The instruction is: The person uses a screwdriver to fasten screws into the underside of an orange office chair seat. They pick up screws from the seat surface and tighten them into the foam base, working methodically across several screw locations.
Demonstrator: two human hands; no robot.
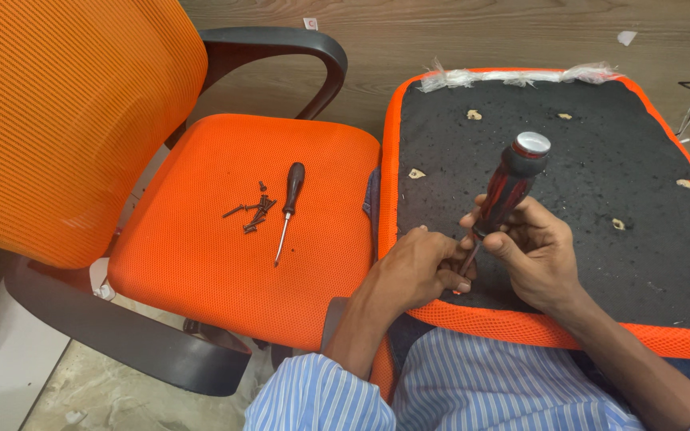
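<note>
Right hand [538, 254]: wrapped around the lower part of a large screwdriver [507, 190] with a red and black handle and a silver cap; fingers closed on the handle, which tilts up and to the right.
Left hand [422, 263]: rests on the seat underside beside the screwdriver's shaft, fingers pinched narrow around the tip near the seat's front edge.
Upturned seat [569, 183]: an orange-edged chair seat lying bottom up across the person's lap, black fabric facing the camera, with small torn holes and clear plastic bunched along its far edge.
Orange chair [241, 231]: stands to the left, with a mesh back, black armrests and an orange cushion.
Small screwdriver [288, 209]: dark handle, lying on the chair's cushion.
Screws [253, 214]: a loose cluster just left of the small screwdriver, on the same cushion.
Sleeves [321, 395]: blue and white striped.
</note>
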